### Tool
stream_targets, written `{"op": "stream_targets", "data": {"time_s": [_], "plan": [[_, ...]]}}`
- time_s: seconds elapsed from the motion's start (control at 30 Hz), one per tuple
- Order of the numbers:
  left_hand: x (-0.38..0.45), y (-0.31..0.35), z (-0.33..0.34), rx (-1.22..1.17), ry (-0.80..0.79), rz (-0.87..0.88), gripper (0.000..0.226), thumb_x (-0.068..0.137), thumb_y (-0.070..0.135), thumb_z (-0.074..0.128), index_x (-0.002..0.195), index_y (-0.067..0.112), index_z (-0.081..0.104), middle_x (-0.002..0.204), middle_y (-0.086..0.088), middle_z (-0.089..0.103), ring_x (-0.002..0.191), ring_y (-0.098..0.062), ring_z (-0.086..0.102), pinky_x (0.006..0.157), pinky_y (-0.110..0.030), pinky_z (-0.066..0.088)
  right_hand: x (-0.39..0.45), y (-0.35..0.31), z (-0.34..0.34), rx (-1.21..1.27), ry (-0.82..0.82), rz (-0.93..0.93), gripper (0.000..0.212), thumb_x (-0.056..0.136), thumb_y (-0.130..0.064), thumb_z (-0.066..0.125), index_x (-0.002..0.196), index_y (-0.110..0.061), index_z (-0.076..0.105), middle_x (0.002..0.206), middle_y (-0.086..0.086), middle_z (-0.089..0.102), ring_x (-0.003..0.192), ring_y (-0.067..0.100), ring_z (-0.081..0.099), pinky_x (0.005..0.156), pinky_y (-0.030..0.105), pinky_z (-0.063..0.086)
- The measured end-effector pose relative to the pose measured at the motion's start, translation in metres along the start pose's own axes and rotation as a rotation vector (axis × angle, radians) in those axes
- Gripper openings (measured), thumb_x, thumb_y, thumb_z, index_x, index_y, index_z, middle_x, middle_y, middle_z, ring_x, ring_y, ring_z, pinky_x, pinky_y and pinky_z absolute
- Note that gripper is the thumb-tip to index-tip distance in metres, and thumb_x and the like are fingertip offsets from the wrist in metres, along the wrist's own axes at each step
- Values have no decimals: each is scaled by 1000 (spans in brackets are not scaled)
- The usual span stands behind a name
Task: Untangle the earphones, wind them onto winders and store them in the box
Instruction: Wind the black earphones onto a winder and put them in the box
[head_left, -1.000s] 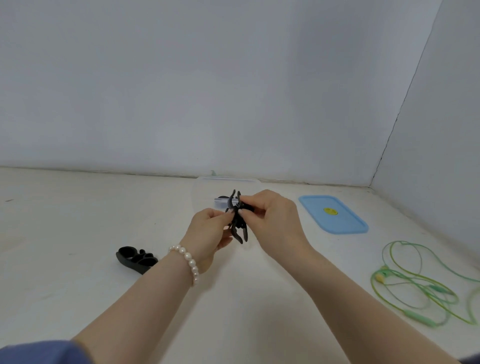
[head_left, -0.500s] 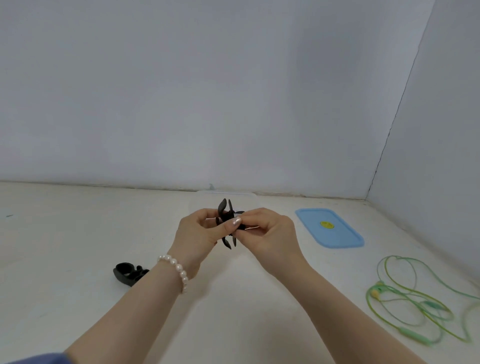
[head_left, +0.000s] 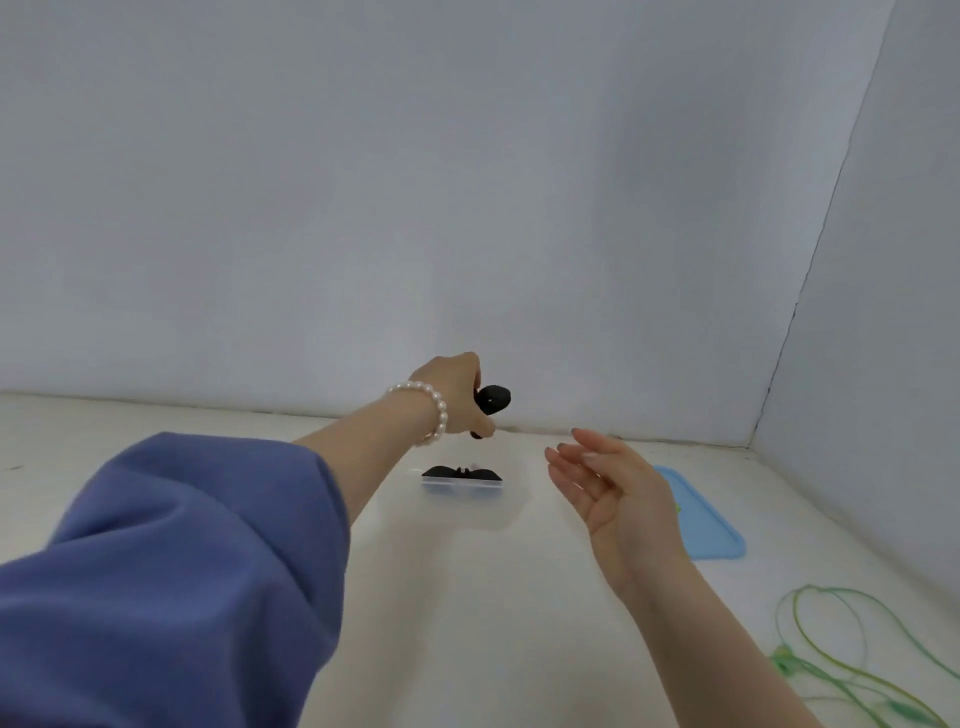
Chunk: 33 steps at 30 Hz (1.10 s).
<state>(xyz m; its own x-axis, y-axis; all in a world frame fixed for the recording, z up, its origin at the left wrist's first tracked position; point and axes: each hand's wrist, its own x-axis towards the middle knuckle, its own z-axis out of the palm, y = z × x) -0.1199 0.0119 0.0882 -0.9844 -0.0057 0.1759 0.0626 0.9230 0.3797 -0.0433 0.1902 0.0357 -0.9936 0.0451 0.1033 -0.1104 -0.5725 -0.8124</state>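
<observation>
Now our left hand (head_left: 454, 395) grips a black winder (head_left: 493, 399) over the box (head_left: 462, 486); right hand (head_left: 610, 488) open, empty. Winder could drop & miss.

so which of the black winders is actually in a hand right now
The black winder held up by the left hand. The other black winder lies in the clear box, touched by neither hand.

— How many hands are in the frame?
— Two hands: a left hand (head_left: 451, 397) at centre and a right hand (head_left: 613, 493) to its right.
— Winders?
— Two black winders: one (head_left: 493, 399) at the left hand, one (head_left: 461, 473) in the single clear box (head_left: 467, 499).
— The rest?
— One blue lid (head_left: 711, 525), one green earphone set (head_left: 852, 670) at lower right, one pearl bracelet (head_left: 431, 410).
</observation>
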Motion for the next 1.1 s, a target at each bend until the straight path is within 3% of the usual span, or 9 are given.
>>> {"op": "stream_targets", "data": {"time_s": [0.17,0.3,0.43,0.63,0.8,0.93,1.1], "plan": [[22,-12,39,202,-229,0,45,62,31,71,97,12,51,93,-6,59,80,-25,58,64,-29,47,9,8,-15,-192,94,-47,23,85,9,46,89,-2,66,77,13,61,77,25,61,73,35,54],[29,-16,51,279,-342,2,48,62,47,69,91,10,58,94,-9,64,78,-26,59,68,-29,49,12,13,-20,-287,109,-78,25,86,10,46,85,-5,67,77,12,61,75,23,61,69,32,53],[31,-20,54,249,-320,26,61,65,51,69,105,7,63,109,-9,67,91,-25,64,79,-32,52,13,14,-21,-324,102,-84,25,85,9,47,83,-5,67,76,11,61,75,22,60,69,32,53],[26,-20,42,142,-307,47,53,58,47,78,98,15,65,100,0,66,94,-21,63,84,-34,54,13,13,-20,-326,105,-96,25,84,9,48,79,-7,66,74,9,60,69,20,59,64,29,50],[23,-19,43,134,-395,30,43,64,40,78,95,13,69,94,-1,69,84,-18,62,79,-29,52,13,15,-20,-362,92,-105,25,84,8,49,78,-8,67,74,8,62,70,19,60,64,28,50],[21,-20,56,179,-360,36,31,73,36,71,95,14,69,98,-1,68,90,-20,64,81,-31,54,14,17,-21,-396,83,-115,26,83,8,49,74,-10,66,74,6,62,70,18,59,64,26,48],[19,-17,56,221,-341,90,14,79,19,67,90,11,71,100,-6,70,80,-17,59,71,-24,49,14,20,-21,-457,64,-131,27,82,8,50,71,-10,66,73,5,63,67,14,59,63,24,48]]}}
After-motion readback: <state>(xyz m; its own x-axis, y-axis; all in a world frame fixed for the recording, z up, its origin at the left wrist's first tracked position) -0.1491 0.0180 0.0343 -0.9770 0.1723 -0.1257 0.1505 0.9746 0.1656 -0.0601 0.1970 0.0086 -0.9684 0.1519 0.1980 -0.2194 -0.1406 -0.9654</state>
